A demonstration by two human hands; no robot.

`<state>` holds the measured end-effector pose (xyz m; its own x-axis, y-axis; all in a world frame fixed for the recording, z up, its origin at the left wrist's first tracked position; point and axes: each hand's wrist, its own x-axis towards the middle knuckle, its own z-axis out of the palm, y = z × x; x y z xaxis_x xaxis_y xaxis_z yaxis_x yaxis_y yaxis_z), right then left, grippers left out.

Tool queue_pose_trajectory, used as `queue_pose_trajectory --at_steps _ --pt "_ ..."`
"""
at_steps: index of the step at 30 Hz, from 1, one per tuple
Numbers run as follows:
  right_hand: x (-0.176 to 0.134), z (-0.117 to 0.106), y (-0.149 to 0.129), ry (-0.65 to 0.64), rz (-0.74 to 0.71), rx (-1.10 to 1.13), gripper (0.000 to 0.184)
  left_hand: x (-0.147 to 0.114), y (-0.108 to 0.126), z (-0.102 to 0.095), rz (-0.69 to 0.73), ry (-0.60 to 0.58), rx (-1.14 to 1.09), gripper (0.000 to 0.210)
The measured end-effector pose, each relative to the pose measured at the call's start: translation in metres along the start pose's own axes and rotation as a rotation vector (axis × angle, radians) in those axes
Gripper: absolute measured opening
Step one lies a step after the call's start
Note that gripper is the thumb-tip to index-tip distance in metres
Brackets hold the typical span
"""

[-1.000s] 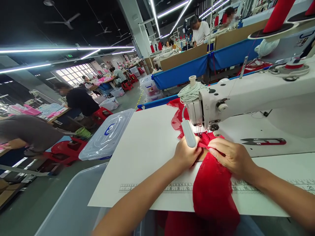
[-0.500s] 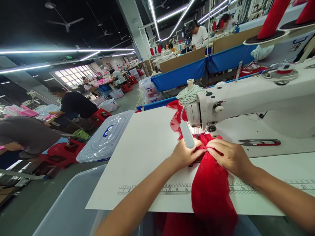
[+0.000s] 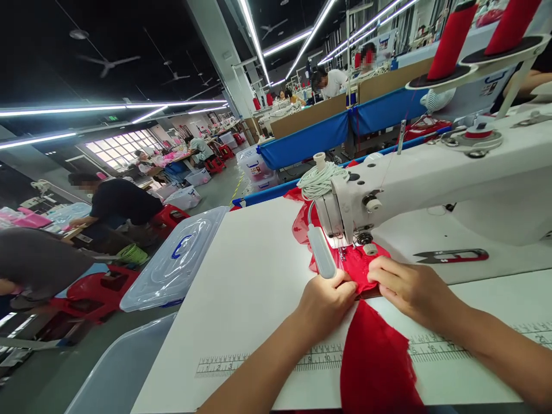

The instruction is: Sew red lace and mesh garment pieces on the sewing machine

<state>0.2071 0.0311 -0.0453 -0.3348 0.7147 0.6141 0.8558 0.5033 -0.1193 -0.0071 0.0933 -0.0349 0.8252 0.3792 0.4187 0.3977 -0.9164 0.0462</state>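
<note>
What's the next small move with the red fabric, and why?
Probably ease the red fabric slightly toward the presser foot: it lies around the foot, with the right hand pinching it and the left hand touching it close in front.

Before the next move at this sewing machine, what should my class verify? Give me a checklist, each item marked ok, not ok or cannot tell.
1. Left hand on the red fabric: ok, fingertips at its edge near the machine.
2. Right hand on the fabric: ok, fingertips touch it farther right.
3. Fingers away from the presser foot: ok, both hands sit on the wearer's side of it.
4. Presser foot fully lowered: cannot tell, too small to see.
5. Snips out of the way: ok, lying apart from the right hand.
6. All fabric on the tabletop: not ok, part runs over the near edge.
</note>
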Motion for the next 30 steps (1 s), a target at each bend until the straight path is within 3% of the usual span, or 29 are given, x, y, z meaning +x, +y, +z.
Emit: queue_pose_trajectory --at_steps 4,7,11,25,30 --pt "0.004 -0.004 -0.001 -0.011 -0.046 -0.022 0.025 0.001 0.008 -0.017 0.016 -0.052 -0.020 0.024" --pt "0.004 -0.004 0.000 -0.022 -0.049 -0.005 0.025 0.001 0.014 -0.030 0.001 -0.125 -0.048 0.052" --pt "0.002 -0.001 0.002 -0.035 -0.043 -0.014 0.026 -0.003 0.016 -0.031 0.006 -0.079 0.041 0.085" --pt "-0.004 0.006 0.003 0.000 -0.020 -0.064 0.025 -0.013 0.017 -0.019 0.001 -0.054 0.134 0.081" --pt "0.001 0.000 0.005 -0.046 -0.093 -0.092 0.025 -0.010 0.016 -0.020 0.002 -0.023 0.119 0.085"
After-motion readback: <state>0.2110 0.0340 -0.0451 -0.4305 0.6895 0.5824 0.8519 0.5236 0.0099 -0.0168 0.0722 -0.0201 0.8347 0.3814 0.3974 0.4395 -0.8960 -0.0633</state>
